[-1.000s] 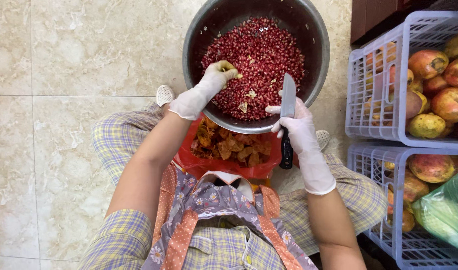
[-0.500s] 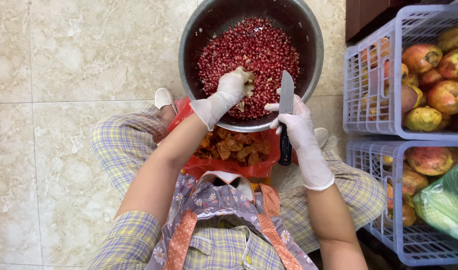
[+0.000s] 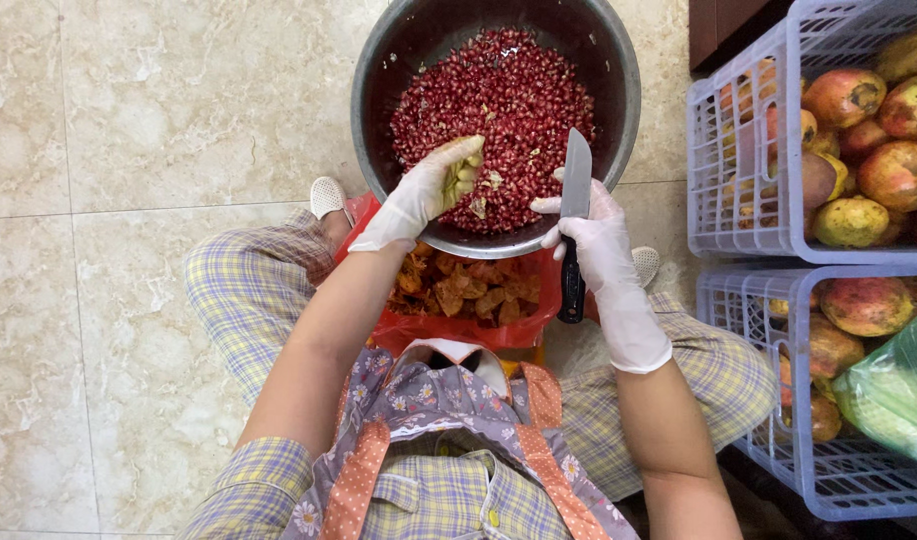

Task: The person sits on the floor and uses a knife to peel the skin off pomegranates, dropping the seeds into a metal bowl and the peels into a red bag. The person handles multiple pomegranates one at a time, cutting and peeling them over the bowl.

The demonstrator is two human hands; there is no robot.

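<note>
The right hand (image 3: 597, 240) grips a flat steel knife with a black handle (image 3: 575, 215), tip pointing up. The left hand (image 3: 431, 190) curls around pale peel (image 3: 463, 172) over the round metal bowl (image 3: 379, 60) of shiny red seeds (image 3: 499, 95).

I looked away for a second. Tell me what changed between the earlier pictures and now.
The left hand moved from the bowl's near left rim rightward over the pomegranate seeds, then drew back a little; it now cups a pale piece of pith. The right hand kept holding the knife, blade up. The metal bowl, red bag of peels and fruit crates stayed put.
</note>
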